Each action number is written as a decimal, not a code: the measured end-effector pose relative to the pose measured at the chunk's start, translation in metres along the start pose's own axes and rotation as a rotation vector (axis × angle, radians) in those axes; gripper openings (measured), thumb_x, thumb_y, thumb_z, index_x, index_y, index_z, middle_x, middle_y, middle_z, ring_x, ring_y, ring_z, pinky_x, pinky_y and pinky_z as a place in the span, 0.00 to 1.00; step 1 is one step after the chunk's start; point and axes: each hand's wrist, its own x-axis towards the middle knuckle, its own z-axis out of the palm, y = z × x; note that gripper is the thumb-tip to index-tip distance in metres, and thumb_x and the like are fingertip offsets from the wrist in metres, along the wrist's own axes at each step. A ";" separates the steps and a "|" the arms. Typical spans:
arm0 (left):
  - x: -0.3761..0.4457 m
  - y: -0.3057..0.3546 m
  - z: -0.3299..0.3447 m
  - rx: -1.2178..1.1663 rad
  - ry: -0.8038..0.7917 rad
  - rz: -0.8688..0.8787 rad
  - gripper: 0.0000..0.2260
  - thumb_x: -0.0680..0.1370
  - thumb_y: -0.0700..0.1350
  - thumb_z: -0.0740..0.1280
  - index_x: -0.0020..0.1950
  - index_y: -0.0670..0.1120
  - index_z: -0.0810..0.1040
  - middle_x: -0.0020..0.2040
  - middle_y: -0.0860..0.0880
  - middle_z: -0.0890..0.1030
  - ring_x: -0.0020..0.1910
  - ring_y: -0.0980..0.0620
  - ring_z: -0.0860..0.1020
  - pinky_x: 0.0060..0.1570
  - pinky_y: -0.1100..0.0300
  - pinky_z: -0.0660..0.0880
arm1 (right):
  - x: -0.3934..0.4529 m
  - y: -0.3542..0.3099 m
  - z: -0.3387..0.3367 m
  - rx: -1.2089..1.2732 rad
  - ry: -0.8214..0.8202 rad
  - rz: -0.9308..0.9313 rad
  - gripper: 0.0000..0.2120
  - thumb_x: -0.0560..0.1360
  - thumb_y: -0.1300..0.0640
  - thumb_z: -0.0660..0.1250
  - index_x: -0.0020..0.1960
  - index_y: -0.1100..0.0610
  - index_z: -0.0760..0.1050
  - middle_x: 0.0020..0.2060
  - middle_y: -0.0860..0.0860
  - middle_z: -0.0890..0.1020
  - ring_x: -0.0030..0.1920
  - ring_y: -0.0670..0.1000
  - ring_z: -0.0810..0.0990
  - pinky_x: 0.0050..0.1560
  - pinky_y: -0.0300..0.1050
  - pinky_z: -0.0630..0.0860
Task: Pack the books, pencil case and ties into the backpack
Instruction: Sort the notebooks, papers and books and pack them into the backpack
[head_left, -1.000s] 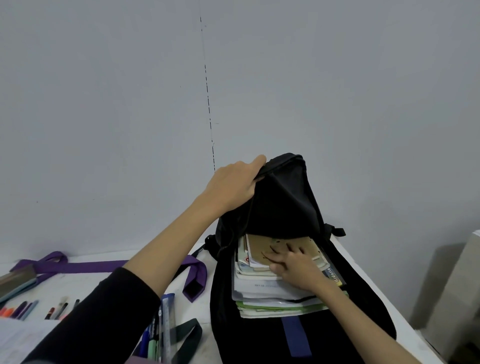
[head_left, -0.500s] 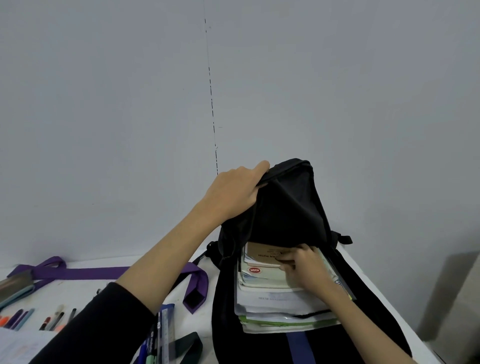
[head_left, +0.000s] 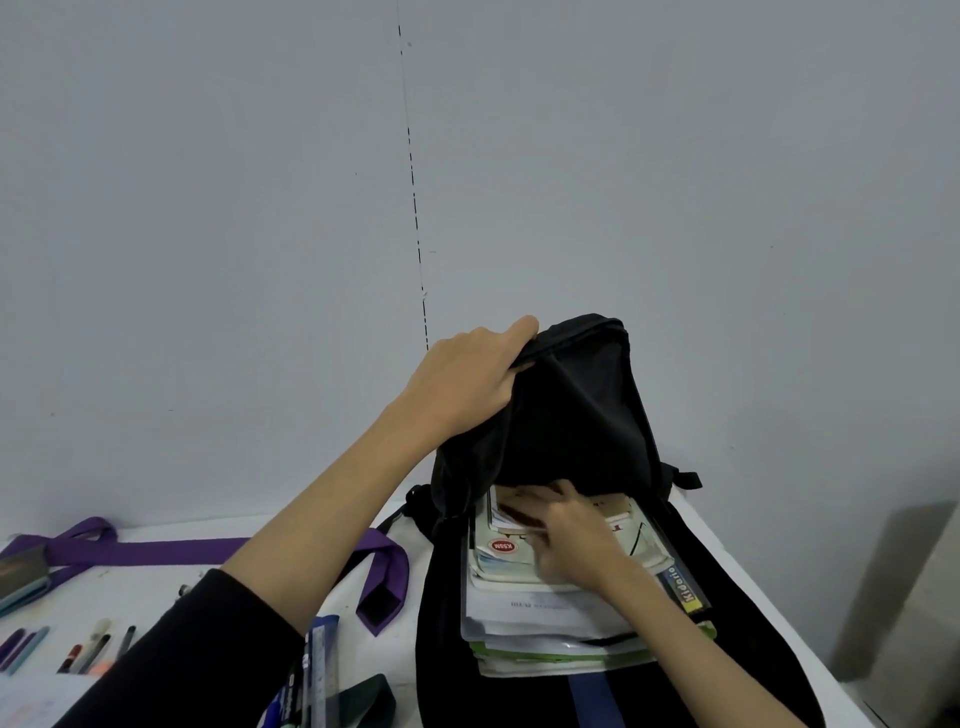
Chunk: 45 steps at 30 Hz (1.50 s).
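Black backpack (head_left: 582, 415): lying on white bench (head_left: 156, 577), mouth towards the wearer, top flap pulled up and back. Risk: flap dropping over the opening if the grip slackens, blocking the way in. Backpack's right side close to the bench's right edge; room to shift only leftward.

Stack of books (head_left: 545, 613): half inside the opening, near ends still projecting onto the lower panel. Risk: upper, smaller books sliding ahead of the lower folders under an uneven push, fanning or jamming against the dark inner lining. Clear pocket above the stack appears roomy; sides tight against the fabric walls.

Purple tie (head_left: 150, 552): stretched across the bench left of the backpack, wide end just beside it, not yet packed. Risk: snagging under the backpack if dragged.

Dark green tie (head_left: 374, 699): at the bottom edge, partly cut off by the frame.

Left hand (head_left: 467, 384): fingers curled over the flap's rim, gripping it, holding it high.

Right hand (head_left: 571, 540): flat on the top book, fingers extended and pressing forward, nothing enclosed.

Ruler and pens in clear pencil case (head_left: 311, 670): near the left forearm, unpacked; case outline partly hidden.

Loose pens (head_left: 88, 649): scattered at far left, well apart from the backpack.
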 end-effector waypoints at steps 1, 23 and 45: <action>0.000 0.000 0.000 0.001 -0.003 0.000 0.06 0.81 0.46 0.56 0.56 0.45 0.66 0.36 0.46 0.72 0.34 0.42 0.70 0.33 0.55 0.60 | 0.006 -0.008 0.000 -0.065 -0.078 -0.048 0.29 0.74 0.60 0.61 0.74 0.46 0.61 0.72 0.46 0.64 0.68 0.55 0.63 0.68 0.50 0.65; -0.005 -0.003 0.000 -0.014 -0.015 0.011 0.06 0.81 0.46 0.56 0.55 0.45 0.66 0.36 0.47 0.72 0.36 0.41 0.72 0.34 0.56 0.62 | -0.033 0.032 -0.014 -0.114 0.432 0.313 0.12 0.59 0.61 0.79 0.35 0.60 0.76 0.29 0.54 0.80 0.32 0.59 0.78 0.31 0.45 0.71; 0.001 0.003 -0.006 -0.011 -0.033 0.024 0.06 0.81 0.47 0.55 0.54 0.45 0.66 0.38 0.44 0.75 0.36 0.41 0.73 0.34 0.56 0.64 | -0.032 0.059 -0.010 -0.374 0.395 0.299 0.18 0.46 0.55 0.83 0.25 0.55 0.75 0.26 0.49 0.75 0.31 0.55 0.76 0.31 0.47 0.70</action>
